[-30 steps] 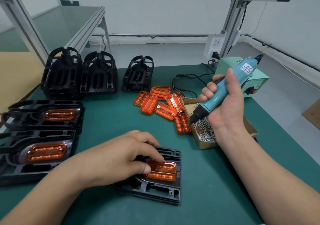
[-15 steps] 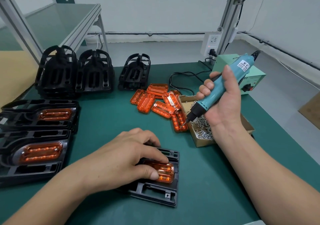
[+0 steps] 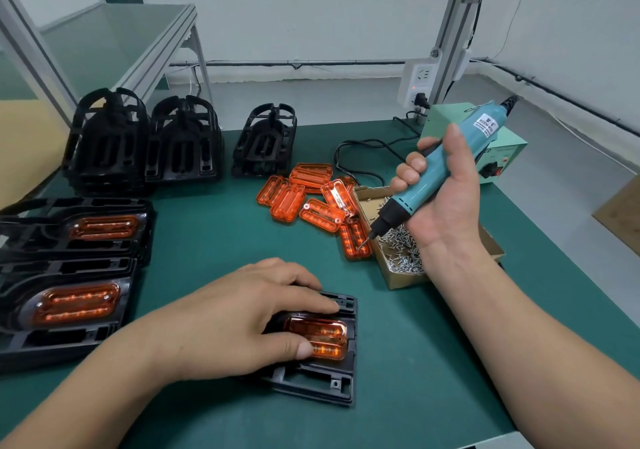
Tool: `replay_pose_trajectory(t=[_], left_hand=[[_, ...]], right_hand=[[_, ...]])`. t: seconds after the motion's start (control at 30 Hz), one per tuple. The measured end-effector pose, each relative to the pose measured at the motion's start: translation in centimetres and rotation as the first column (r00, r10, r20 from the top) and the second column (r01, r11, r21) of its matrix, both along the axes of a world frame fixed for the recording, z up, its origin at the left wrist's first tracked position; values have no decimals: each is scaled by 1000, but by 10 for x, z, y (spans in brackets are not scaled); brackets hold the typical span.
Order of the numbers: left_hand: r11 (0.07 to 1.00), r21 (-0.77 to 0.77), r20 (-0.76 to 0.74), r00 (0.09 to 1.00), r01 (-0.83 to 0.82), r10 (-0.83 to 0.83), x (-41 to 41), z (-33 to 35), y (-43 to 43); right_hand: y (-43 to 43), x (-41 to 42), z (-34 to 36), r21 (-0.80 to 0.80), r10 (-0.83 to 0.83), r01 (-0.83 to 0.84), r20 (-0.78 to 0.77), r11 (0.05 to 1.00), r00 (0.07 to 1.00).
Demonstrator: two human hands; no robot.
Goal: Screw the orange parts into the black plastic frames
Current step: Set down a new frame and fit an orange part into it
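A black plastic frame lies on the green mat in front of me with an orange part seated in it. My left hand rests on the frame, thumb pressing the orange part's left end, fingers along the frame's far edge. My right hand grips a teal electric screwdriver, held up at a slant. Its bit tip points down at the left edge of a cardboard box of screws, with a screw on the tip.
Loose orange parts lie in a heap left of the box. Two frames with orange parts fitted lie at the left. Stacks of black frames stand at the back. A green power unit and cables sit behind the screwdriver.
My left hand has turned the frame a little clockwise and slid its thumb further along the orange part. The right hand and screwdriver have stayed over the screw box.
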State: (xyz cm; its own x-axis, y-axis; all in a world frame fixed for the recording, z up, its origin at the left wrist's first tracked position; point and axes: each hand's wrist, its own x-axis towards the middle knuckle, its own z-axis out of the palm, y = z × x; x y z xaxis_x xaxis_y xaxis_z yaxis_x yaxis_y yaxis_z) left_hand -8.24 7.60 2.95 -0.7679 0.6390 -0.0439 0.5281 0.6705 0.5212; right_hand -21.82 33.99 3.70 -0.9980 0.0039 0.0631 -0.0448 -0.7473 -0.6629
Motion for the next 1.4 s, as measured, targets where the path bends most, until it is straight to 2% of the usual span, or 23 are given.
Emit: replay_pose_trajectory(t=[0.17, 0.43, 0.67, 0.87, 1.03, 1.17, 1.3, 1.4], left_hand=[[999, 17, 69, 997, -34, 33, 1, 1, -8], [997, -79, -28, 1000, -1, -1, -1, -3, -3], [995, -94, -58, 998, 20, -25, -1, 1, -2], [998, -68, -66, 998, -11, 6, -1, 1, 6], [992, -41, -58, 991, -119, 117, 0, -1, 9], [977, -65, 33, 978, -202, 204, 1, 0, 3], [955, 113, 168, 953, -273, 252, -4, 3, -4], [891, 226, 264, 905, -393, 332, -8, -2, -9]], right_hand=[[0, 0, 0, 6, -2, 2, 1, 1000, 1000], [-1, 0, 0, 14, -4, 4, 7, 1000, 1000], [-2, 1, -1, 24, -4, 4, 16, 1000, 1000], [-2, 1, 0, 23, -1, 1, 11, 1000, 1000], [-2, 2, 1, 17, -1, 1, 8, 1000, 1000], [-1, 2, 2, 2, 8, -8, 5, 1000, 1000], [-2, 3, 4, -18, 13, -13, -3, 1000, 1000], [-1, 3, 5, -28, 28, -28, -9, 999, 1000]])
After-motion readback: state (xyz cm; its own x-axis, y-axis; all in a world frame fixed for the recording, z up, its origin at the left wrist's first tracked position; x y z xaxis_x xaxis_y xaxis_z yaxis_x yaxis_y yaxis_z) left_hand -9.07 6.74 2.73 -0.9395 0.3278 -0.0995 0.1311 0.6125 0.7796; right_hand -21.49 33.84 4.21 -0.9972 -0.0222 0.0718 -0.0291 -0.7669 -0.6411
